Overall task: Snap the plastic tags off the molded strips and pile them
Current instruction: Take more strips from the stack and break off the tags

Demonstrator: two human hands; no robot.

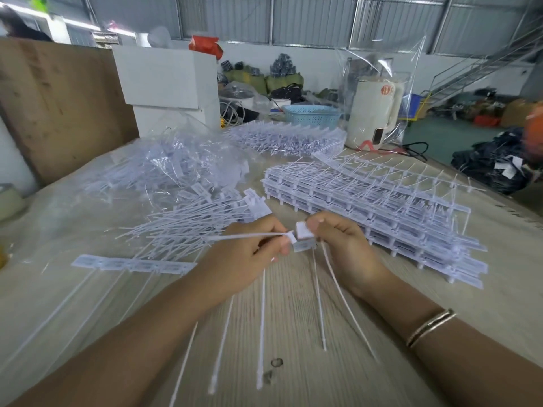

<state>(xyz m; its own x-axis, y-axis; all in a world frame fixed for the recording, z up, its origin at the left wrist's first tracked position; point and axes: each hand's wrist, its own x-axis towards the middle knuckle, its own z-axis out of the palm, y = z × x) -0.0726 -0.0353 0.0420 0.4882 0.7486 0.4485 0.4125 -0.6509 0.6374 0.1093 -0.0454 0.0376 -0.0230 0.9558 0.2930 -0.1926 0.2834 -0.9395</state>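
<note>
My left hand [249, 257] pinches a single white plastic tag [252, 236] whose thin tail points left. My right hand [340, 245] grips the flat heads of a short molded strip [304, 240], whose long tails hang down toward me. The two hands meet at the table's middle, the tag's head touching the strip's end. Loose separated tags lie in a pile [194, 227] just left of my hands. A partial strip [132, 264] lies flat at the left. A tall stack of whole strips [379, 212] sits to the right.
The table [293, 318] has a pale wood grain. A clear bag of tags [164, 165] and another heap of strips [285, 139] lie further back. A blue basket [311, 116], a white kettle [373, 116] and white boxes [167, 80] stand at the far edge.
</note>
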